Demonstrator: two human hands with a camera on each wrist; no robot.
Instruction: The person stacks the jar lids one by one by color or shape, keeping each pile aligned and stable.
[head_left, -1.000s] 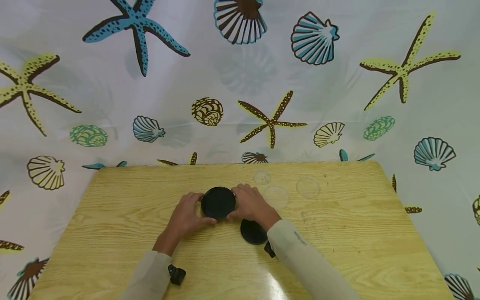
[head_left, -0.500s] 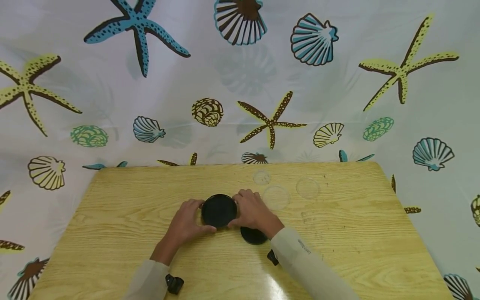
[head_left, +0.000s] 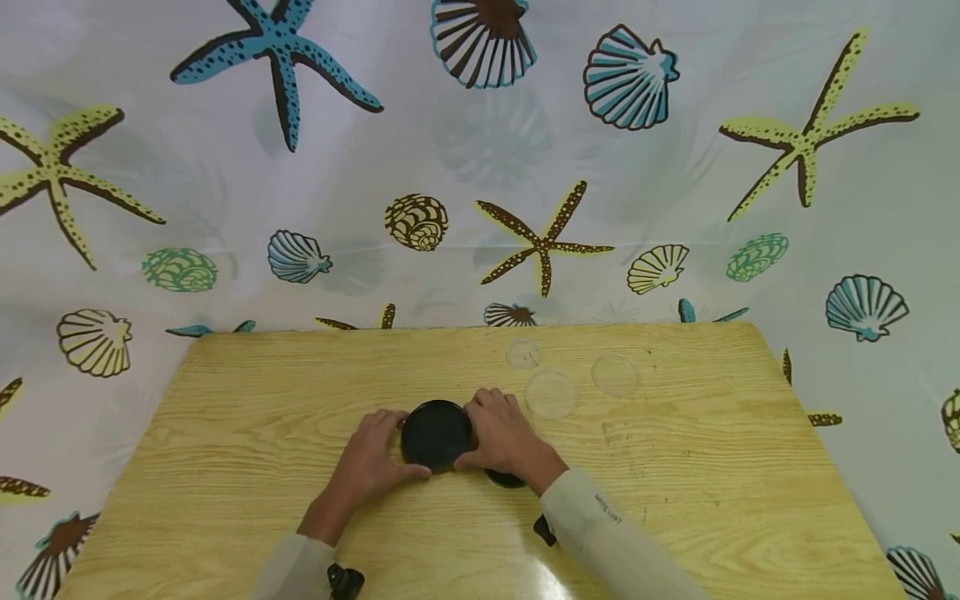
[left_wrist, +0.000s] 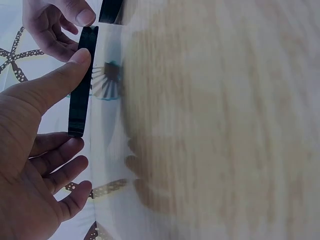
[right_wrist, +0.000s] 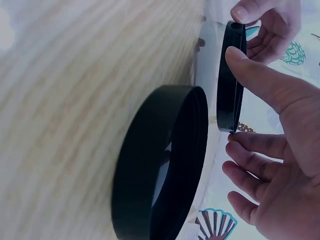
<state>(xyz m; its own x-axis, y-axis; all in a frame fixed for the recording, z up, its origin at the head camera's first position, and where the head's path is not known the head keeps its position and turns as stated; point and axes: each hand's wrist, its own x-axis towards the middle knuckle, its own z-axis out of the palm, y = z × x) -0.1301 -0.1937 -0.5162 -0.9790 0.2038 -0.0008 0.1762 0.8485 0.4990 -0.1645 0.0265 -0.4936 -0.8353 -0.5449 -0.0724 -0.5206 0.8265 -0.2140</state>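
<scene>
A round, shallow black lid (head_left: 437, 436) hangs between my two hands, apart from the tabletop, whose shadow of the hand shows in the left wrist view. On its left side my left hand (head_left: 371, 458) pinches the rim between thumb and fingers. My right hand (head_left: 507, 437) grips the opposite rim in the same way, thumb toward the near side. A second black lid (right_wrist: 150, 165) lies on the table with its raised rim up. In the head view, the right hand covers most of that second lid (head_left: 506, 480).
Three clear thin discs lie beyond the right hand: a larger disc (head_left: 552, 395), a small disc (head_left: 523, 354) and another disc (head_left: 616, 376) to the right. The wooden table (head_left: 720, 467) ends at a shell-print curtain (head_left: 337, 183).
Both hands have drawn the held black lid a little toward the near side. The right hand now covers more of the second lid. The clear discs have stayed in place.
</scene>
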